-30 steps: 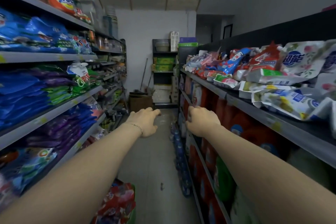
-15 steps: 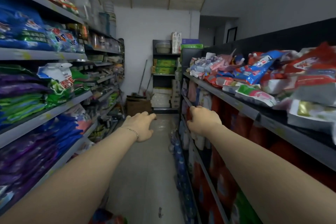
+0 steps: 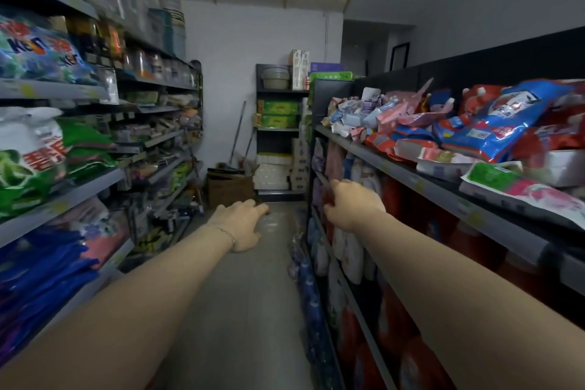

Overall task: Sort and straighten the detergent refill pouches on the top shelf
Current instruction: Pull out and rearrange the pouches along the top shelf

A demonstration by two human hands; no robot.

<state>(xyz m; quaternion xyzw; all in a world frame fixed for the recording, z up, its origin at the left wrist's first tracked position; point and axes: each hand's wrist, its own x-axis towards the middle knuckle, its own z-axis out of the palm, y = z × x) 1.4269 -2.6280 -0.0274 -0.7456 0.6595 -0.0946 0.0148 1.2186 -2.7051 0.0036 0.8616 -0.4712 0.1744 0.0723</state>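
Asker: Pouches (image 3: 493,128); where do they lie?

Watcher: Heaped in disorder on the top shelf (image 3: 421,180), up and to the right of the right hand's fingers (image 3: 330,211); blue, red, pink and white ones overlap, some flat, some tilted, spouts pointing every way; a green and pink pouch (image 3: 519,188) juts over the shelf's front edge.

Asker: Do the fingers touch any?

Watcher: No; the right hand (image 3: 353,207) hangs below that edge, well apart from the heap; its fingers are curled in narrow toward the palm, with nothing that I can see in them; just behind them stand pale bottles (image 3: 361,172) on the next shelf down, and red jugs (image 3: 395,203) to their right.

Asker: And the other hand?

Watcher: The left hand (image 3: 239,225) reaches out over the aisle floor (image 3: 240,310), palm down, its fingers (image 3: 259,209) straight and loosely spread, holding nothing; a thin bracelet (image 3: 226,233) circles the wrist; the pouches lie far to the right of those fingers and higher; beyond their tips, at the aisle's end, sits a cardboard box (image 3: 229,190); to their left, shelves carry green and white bags (image 3: 28,161), with blue bags (image 3: 38,266) lower down.
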